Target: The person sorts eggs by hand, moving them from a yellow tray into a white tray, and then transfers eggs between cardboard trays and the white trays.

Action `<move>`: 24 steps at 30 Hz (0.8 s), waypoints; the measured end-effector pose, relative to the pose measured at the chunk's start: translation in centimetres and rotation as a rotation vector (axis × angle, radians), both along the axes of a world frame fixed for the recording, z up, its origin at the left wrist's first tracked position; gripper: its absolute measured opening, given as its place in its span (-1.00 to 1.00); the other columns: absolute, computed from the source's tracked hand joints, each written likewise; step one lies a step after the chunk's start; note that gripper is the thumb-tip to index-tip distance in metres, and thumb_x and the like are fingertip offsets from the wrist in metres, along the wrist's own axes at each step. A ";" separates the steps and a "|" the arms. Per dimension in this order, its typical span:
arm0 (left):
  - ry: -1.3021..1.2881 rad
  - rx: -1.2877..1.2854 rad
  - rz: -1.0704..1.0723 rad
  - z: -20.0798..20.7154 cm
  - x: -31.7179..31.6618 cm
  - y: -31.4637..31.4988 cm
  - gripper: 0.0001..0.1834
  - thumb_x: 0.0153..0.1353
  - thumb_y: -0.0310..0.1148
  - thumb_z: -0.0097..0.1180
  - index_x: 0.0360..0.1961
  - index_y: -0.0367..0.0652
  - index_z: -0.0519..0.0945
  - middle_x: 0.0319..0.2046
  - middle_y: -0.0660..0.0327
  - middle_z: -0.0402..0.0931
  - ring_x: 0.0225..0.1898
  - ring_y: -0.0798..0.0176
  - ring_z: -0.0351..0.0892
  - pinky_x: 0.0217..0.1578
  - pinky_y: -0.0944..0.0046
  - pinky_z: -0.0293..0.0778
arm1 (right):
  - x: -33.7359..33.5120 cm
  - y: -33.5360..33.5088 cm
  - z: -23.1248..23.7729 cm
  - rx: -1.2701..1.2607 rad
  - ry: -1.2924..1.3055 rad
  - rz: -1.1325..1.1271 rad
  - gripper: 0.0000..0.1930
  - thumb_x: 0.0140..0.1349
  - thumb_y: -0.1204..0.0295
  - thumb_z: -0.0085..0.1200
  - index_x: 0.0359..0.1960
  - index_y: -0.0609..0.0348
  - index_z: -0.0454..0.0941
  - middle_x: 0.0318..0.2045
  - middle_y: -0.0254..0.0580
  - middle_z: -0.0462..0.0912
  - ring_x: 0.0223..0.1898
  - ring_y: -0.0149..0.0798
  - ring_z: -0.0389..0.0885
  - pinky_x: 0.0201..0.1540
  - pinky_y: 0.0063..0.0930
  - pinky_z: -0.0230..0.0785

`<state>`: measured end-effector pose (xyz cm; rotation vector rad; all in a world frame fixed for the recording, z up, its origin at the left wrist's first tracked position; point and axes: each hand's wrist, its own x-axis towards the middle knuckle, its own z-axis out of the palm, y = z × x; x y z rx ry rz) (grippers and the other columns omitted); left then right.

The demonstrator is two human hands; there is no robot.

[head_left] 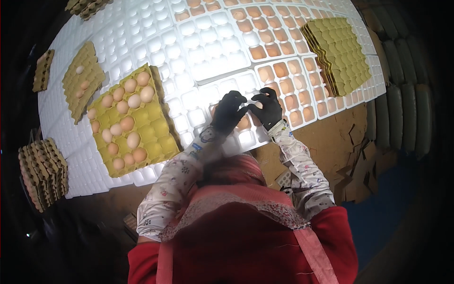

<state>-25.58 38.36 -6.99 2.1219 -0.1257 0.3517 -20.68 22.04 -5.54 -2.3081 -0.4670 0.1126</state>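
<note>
My left hand (230,111), in a black glove, hovers over a white plastic egg tray (247,140) with its fingers curled. Whether it holds anything is hidden. Close beside it, my right hand (269,110), gloved in black too, has its fingers bent round a pale egg (258,104) above the same tray. A brown egg (243,123) sits in a pocket between my hands, and others are partly covered by them. Left of my hands lies a yellow pulp egg tray (150,124), partly filled with brown and cream eggs.
White plastic trays (215,45) cover the table, several filled with eggs (281,70). A stack of yellow pulp trays (338,54) stands at right. Another pulp tray (85,97) lies far left, near a tall tray stack (43,173). Cardboard (326,146) borders the table's right front.
</note>
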 end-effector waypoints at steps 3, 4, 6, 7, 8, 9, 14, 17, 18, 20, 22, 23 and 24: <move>-0.092 0.011 0.022 -4.0 1.3 -0.9 -0.88 -0.02 -0.50 0.06 -0.39 -0.20 0.54 -0.40 0.11 0.47 -0.29 0.02 0.47 -0.28 0.13 0.41 | 1.6 0.8 -1.5 0.076 -0.042 0.038 -0.73 -0.06 0.23 0.30 -0.34 0.05 0.63 -0.17 -0.13 0.53 -0.10 -0.15 0.53 -0.12 -0.33 0.43; -0.103 -0.053 0.067 -3.7 1.0 -1.1 -0.87 0.00 -0.51 0.06 -0.37 -0.20 0.55 -0.37 0.09 0.49 -0.26 0.00 0.48 -0.24 0.12 0.42 | 1.9 0.7 -1.8 0.110 -0.010 0.060 -0.76 -0.05 0.29 0.31 -0.35 0.06 0.63 -0.18 -0.13 0.52 -0.16 -0.15 0.55 -0.16 -0.35 0.45; -0.019 -0.110 0.094 0.4 -1.2 1.0 -0.85 0.02 -0.51 0.08 -0.33 -0.21 0.56 -0.30 0.05 0.51 -0.19 -0.01 0.49 -0.16 0.12 0.43 | 1.5 2.0 -0.3 0.185 0.116 0.097 -0.81 -0.02 0.38 0.26 -0.34 0.11 0.60 -0.23 -0.17 0.53 -0.27 -0.21 0.58 -0.24 -0.41 0.45; 0.068 -0.111 0.079 3.7 -2.4 2.8 -0.84 0.03 -0.50 0.10 -0.30 -0.21 0.56 -0.26 0.04 0.52 -0.16 -0.02 0.50 -0.12 0.12 0.43 | 1.1 2.7 0.6 0.263 0.204 0.119 -0.82 -0.01 0.41 0.24 -0.34 0.13 0.59 -0.26 -0.19 0.54 -0.31 -0.23 0.58 -0.26 -0.44 0.45; 0.049 -0.123 0.174 4.3 -4.5 4.9 -0.80 0.03 -0.49 0.17 -0.27 -0.20 0.56 -0.25 0.04 0.52 -0.13 -0.01 0.50 -0.09 0.13 0.43 | 0.4 4.3 1.6 0.284 0.255 0.171 -0.82 0.00 0.42 0.23 -0.33 0.14 0.59 -0.29 -0.21 0.55 -0.34 -0.26 0.58 -0.28 -0.45 0.45; -0.022 -0.059 0.256 6.2 -6.5 7.3 -0.78 0.00 -0.52 0.19 -0.26 -0.18 0.56 -0.26 0.06 0.52 -0.15 -0.01 0.51 -0.11 0.14 0.44 | -0.5 5.9 2.4 0.299 0.308 0.209 -0.81 0.01 0.42 0.22 -0.32 0.15 0.58 -0.32 -0.22 0.55 -0.36 -0.28 0.58 -0.29 -0.46 0.44; 0.195 0.494 0.580 11.9 -19.5 19.6 -0.61 -0.15 -0.50 0.24 -0.18 -0.15 0.55 -0.25 0.10 0.50 -0.19 -0.01 0.48 -0.12 0.09 0.39 | -8.3 16.8 7.3 0.376 0.273 0.661 -0.66 0.01 0.46 0.24 -0.14 0.16 0.51 -0.29 -0.16 0.56 -0.28 -0.24 0.58 -0.19 -0.46 0.43; 0.376 0.712 0.422 12.8 -22.4 23.2 -0.55 -0.26 -0.41 0.29 -0.21 -0.09 0.54 -0.31 0.20 0.50 -0.27 0.03 0.43 -0.17 0.09 0.32 | -14.4 23.3 7.5 0.281 -0.112 0.808 -0.68 0.03 0.41 0.07 -0.13 0.15 0.52 -0.22 -0.07 0.56 -0.23 0.00 0.56 -0.16 -0.26 0.44; 0.309 0.763 0.332 12.6 -22.6 23.9 -0.59 -0.28 -0.41 0.29 -0.27 -0.07 0.53 -0.36 0.22 0.49 -0.30 0.04 0.42 -0.20 0.10 0.31 | -16.2 25.2 6.8 0.102 -0.100 0.828 -0.77 0.05 0.43 0.03 -0.21 0.14 0.52 -0.28 -0.07 0.56 -0.28 -0.01 0.56 -0.21 -0.24 0.44; 0.192 0.838 0.211 11.2 -23.0 25.3 -0.68 -0.32 -0.37 0.29 -0.44 -0.04 0.48 -0.47 0.24 0.44 -0.37 0.06 0.40 -0.30 0.10 0.29 | -18.7 27.7 5.4 -0.092 -0.098 0.831 -0.84 0.07 0.44 -0.01 -0.30 0.12 0.51 -0.34 -0.08 0.56 -0.32 -0.01 0.56 -0.27 -0.21 0.45; 0.162 0.857 0.213 9.5 -23.8 26.5 -0.68 -0.32 -0.36 0.29 -0.46 -0.04 0.47 -0.49 0.22 0.43 -0.39 0.06 0.40 -0.32 0.08 0.28 | -20.3 29.0 4.3 -0.259 -0.072 0.562 -0.94 0.07 0.47 -0.07 -0.43 0.08 0.46 -0.46 -0.12 0.51 -0.42 -0.06 0.54 -0.41 -0.21 0.42; 0.149 0.884 0.212 9.3 -23.8 26.8 -0.69 -0.32 -0.35 0.28 -0.48 -0.05 0.45 -0.51 0.21 0.41 -0.41 0.06 0.40 -0.34 0.07 0.28 | -20.5 29.4 3.8 -0.274 -0.080 0.547 -0.94 0.07 0.47 -0.07 -0.43 0.08 0.46 -0.46 -0.12 0.51 -0.42 -0.06 0.54 -0.41 -0.21 0.42; 0.175 0.834 0.204 9.2 -23.7 26.8 -0.67 -0.31 -0.29 0.30 -0.45 -0.05 0.47 -0.49 0.21 0.42 -0.45 0.06 0.40 -0.37 0.08 0.29 | -20.5 29.5 3.5 -0.330 -0.169 0.539 -0.94 0.07 0.46 -0.06 -0.43 0.07 0.46 -0.49 -0.13 0.50 -0.43 -0.06 0.53 -0.43 -0.20 0.41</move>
